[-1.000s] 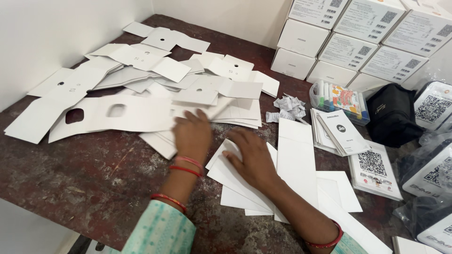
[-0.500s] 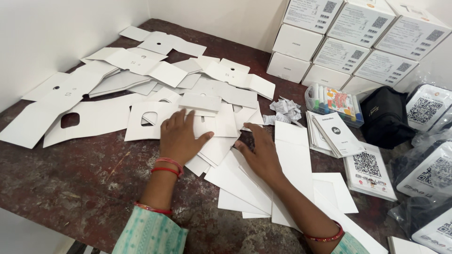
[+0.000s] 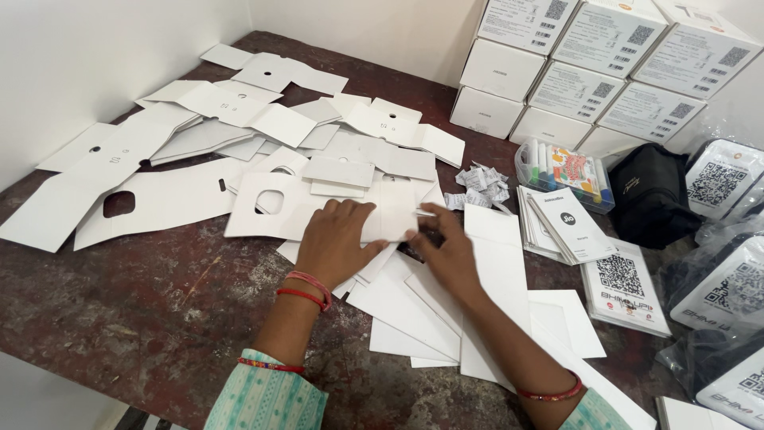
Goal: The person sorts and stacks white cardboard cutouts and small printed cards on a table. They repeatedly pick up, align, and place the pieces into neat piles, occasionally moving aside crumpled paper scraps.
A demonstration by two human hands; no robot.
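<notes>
Fingers of left hand [image 3: 338, 239] flat on white card [image 3: 318, 209], not gripping; right hand [image 3: 450, 251] pinching card edge, table [image 3: 151, 310] under.

White boxes [image 3: 605, 64] stacked against the wall. Marker case [image 3: 567, 171] beside black pouch [image 3: 649, 199]. Small paper sachets [image 3: 477, 185] lie near booklets [image 3: 561, 223] on dark table [image 3: 135, 318].

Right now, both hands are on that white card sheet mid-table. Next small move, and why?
Probably pinch the white card sheet and lift it off the pile. The left hand lies flat on it, the right hand touches its right edge, and it overlaps other loose white sheets, so sliding it would likely drag those along.
</notes>
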